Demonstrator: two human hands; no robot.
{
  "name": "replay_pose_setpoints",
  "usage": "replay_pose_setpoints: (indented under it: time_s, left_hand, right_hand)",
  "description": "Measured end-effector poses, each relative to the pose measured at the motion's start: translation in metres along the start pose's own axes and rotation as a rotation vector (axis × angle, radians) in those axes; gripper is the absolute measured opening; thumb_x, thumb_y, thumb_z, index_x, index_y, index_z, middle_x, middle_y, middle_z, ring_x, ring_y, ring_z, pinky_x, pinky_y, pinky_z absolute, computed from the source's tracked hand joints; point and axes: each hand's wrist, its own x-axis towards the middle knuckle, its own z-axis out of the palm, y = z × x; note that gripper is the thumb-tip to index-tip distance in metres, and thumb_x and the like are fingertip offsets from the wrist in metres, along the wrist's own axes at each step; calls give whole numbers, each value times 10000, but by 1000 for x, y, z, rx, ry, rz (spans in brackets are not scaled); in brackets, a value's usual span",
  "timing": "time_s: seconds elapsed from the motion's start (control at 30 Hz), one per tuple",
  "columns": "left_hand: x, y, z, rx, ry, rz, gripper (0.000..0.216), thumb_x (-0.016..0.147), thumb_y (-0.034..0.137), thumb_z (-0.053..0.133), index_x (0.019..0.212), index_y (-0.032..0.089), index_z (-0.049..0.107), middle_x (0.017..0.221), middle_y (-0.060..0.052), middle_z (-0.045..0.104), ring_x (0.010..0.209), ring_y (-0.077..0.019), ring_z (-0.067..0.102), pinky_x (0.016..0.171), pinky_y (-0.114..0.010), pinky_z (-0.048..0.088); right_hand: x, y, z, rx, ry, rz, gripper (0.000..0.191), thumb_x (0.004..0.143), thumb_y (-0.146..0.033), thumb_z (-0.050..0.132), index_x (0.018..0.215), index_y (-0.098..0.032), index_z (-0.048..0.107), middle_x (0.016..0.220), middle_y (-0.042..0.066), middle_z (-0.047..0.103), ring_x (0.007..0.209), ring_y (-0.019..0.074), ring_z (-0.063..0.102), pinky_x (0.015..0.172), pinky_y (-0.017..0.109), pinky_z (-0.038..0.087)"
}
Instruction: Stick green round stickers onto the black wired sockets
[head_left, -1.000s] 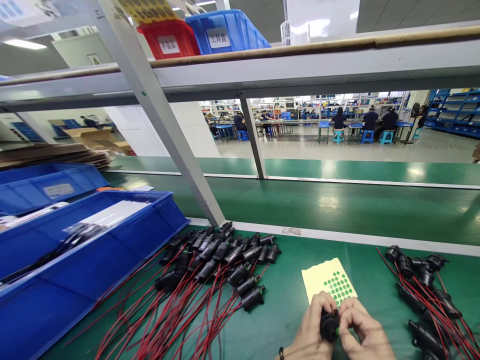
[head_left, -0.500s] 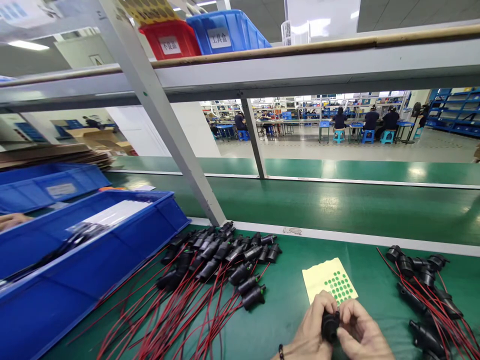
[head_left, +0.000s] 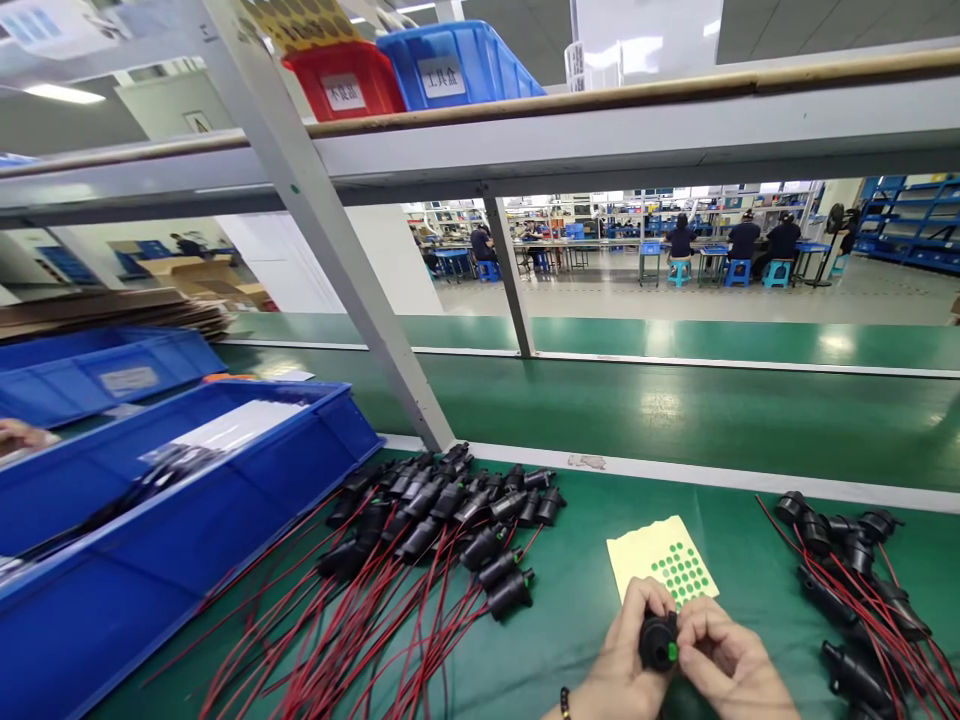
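My left hand is closed around a small black cylindrical pump, its round end turned toward me. A green dot sticker shows at the right edge of that end. My right hand has bent fingers pinched against the pump's right side, the thumb tip beside the dot. Just beyond both hands lies a cream sheet with rows of green dots. To the left is a heap of similar black pumps with red wires; a few nearest ones show green marks. Another group of pumps lies at the right.
A long blue bin holding bagged parts stands at the left, a second blue bin behind it. A slanted metal post rises to a shelf with red and blue boxes. Another person's hand shows at the far left.
My right thumb has drawn back slightly from the pump's end, and the green dot now shows there. The other person's hand at the far left has shifted a little.
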Motion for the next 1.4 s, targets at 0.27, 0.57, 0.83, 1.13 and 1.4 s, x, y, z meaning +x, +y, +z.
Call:
replay_pose_setpoints:
  time_s: [0.27,0.57,0.83,1.13,1.4]
  left_hand:
    - [1,1,0,-19,-22,34,269,773,220,592,876,224,343,875,-11,434,753,-136,390,691,-273,352]
    - [0,0,-1,15,5,-18,243,770,195,574,863,227,352,857,0,429,745,-137,389,676,-269,341]
    - [-5,-18,0,-25,14,-20,254,775,247,591,862,227,354,853,1,428,739,-135,398,659,-265,348]
    - [1,4,-1,40,-39,95,221,823,243,546,898,230,339,878,-13,436,752,-143,403,691,-279,366]
    - [-1,2,-2,99,-29,112,200,833,253,523,911,233,340,888,-20,434,766,-152,415,689,-280,376]
  right_hand:
    - [-1,-1,-2,-35,-8,23,262,754,-424,713,630,-195,679,747,54,603,762,217,578,706,309,488]
    - [-1,-8,-1,-71,-55,39,300,759,-449,683,602,-197,644,757,47,584,740,209,561,679,296,474]
    - [0,0,2,-14,-27,64,289,738,-424,714,587,-185,657,724,40,565,705,200,534,639,296,456]
    - [-3,7,4,-63,38,1,272,791,-382,670,592,-201,631,731,38,558,728,212,552,662,303,471]
    - [-5,20,1,-106,26,-31,259,822,-371,634,625,-204,623,752,35,563,732,199,551,652,280,465]
